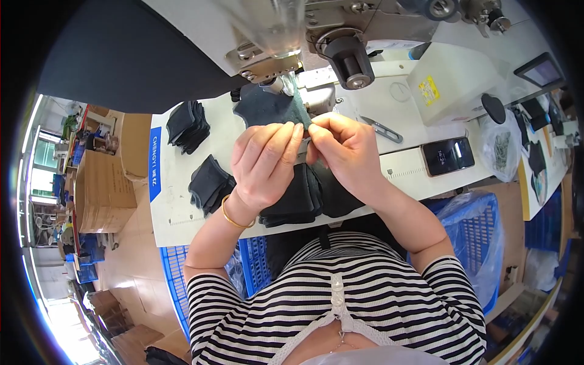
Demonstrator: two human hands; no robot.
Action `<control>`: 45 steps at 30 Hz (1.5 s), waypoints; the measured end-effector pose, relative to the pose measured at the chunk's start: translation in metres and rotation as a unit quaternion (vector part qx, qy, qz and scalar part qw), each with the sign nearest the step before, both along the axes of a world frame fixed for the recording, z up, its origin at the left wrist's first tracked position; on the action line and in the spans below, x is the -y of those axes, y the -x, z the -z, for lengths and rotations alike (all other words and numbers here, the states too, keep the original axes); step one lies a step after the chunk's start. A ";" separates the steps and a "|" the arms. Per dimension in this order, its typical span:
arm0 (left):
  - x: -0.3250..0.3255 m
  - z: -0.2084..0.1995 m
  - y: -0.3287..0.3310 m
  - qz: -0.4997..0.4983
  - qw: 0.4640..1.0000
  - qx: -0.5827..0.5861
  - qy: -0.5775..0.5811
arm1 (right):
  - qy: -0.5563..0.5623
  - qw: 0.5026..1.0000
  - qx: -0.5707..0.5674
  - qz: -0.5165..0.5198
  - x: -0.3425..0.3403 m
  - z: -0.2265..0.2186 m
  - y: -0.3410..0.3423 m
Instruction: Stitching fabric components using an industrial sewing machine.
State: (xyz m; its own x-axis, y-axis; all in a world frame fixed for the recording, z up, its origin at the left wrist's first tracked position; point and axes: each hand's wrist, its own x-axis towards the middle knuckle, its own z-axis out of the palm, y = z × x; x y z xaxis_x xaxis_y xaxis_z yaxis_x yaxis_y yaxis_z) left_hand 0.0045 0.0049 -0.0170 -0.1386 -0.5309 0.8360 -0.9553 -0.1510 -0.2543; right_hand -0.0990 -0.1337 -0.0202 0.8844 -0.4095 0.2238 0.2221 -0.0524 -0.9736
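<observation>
The left hand point(266, 159) and right hand point(345, 153) hide the near end of the cloth point(264, 108) — its edge there cannot be told. The left also covers part of a stack point(293, 204); the view's top cuts off the machine point(264, 33).

We view a brightly lit field within a black vignette. Toward the rim, we find fisheye distortion bending the worktable point(219, 139) edges. At left, pale windows point(44, 163) glow, and a lower-left patch is overexposed. We note glare on the floor point(125, 283) and haze across the clear guard point(272, 27); left hand point(266, 161), right hand point(348, 152) and dark cloth point(264, 106) appear reasonably sharp.
</observation>
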 end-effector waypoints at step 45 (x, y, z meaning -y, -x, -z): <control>0.021 -0.002 -0.046 -0.010 0.998 0.030 0.051 | -0.002 0.999 -0.041 -0.034 -0.006 0.017 -0.006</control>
